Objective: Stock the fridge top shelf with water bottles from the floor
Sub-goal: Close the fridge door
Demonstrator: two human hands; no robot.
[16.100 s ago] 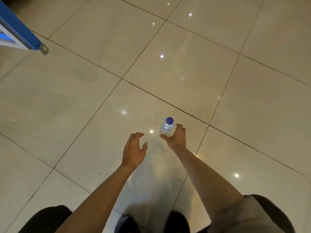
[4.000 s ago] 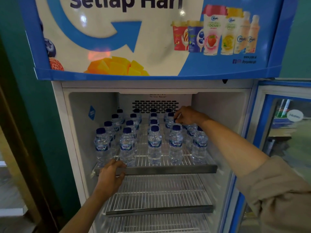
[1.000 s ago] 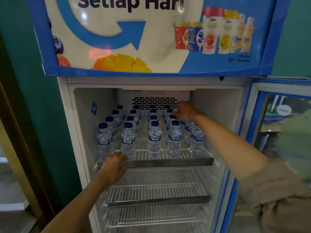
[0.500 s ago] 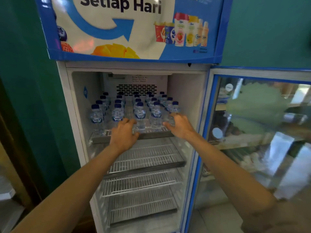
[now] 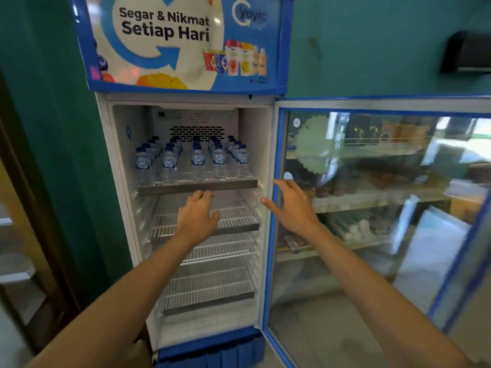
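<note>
Your left hand [image 5: 198, 219] hangs in front of the open fridge [image 5: 117, 208], just below the front lip of the top shelf [image 5: 196, 187]. Its fingers are loosely curled and spread, and they hold nothing. Your right hand [image 5: 291, 205] is out to the right of it, in front of the blue edge of the glass door [image 5: 372, 208], which stands swung open. Its fingers are stretched and parted, thumb low and forefinger high, and it too holds nothing and touches nothing that you can make out.

The water bottles [image 5: 198, 162] stand upright on the top shelf in rows running back toward the vent slots [image 5: 198, 133] in the rear wall. Across the front you can count 5 bottles, each with a blue cap and a blue label; the rows behind blur together, so the full count cannot be told. Both hands are clear of the bottles.

Below the top shelf sit 3 wire shelves [image 5: 210, 261]. Above the cabinet, the blue and white sign [image 5: 164, 27] reads "Segar & Nikmat Setiap Hari". A teal wall [image 5: 372, 49] runs behind the fridge.
</note>
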